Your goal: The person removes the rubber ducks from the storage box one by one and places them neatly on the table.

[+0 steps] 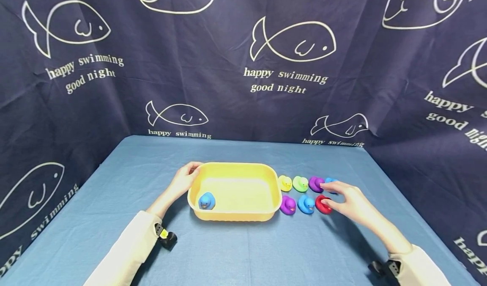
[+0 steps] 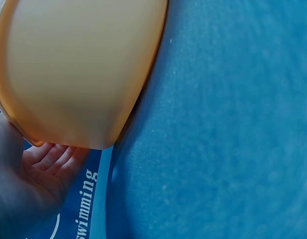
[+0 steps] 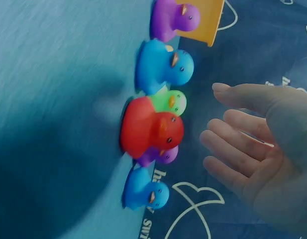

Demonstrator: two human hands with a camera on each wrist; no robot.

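Note:
A yellow plastic tub [image 1: 236,216] stands on the table with a blue rubber duck [image 1: 206,201] in its near left corner. My left hand [image 1: 184,177] holds the tub's left end, thumb at the rim and fingers along the outer wall in the left wrist view. Right of the tub, my right hand [image 1: 351,201] hovers over the rubber ducks with thumb and fingers spread, holding nothing. Nearest to it is a red duck [image 3: 143,129], apart from the fingers in the right wrist view. A farther blue duck [image 1: 330,180] is partly hidden behind the fingers.
Beside the red duck in the near row sit a blue duck [image 1: 305,204] and a purple duck [image 1: 288,205]. The far row has yellow [image 1: 284,183], green [image 1: 300,184] and purple [image 1: 315,184] ducks. Dark fish-print cloth [image 1: 228,83] surrounds the blue-covered table [image 1: 243,252].

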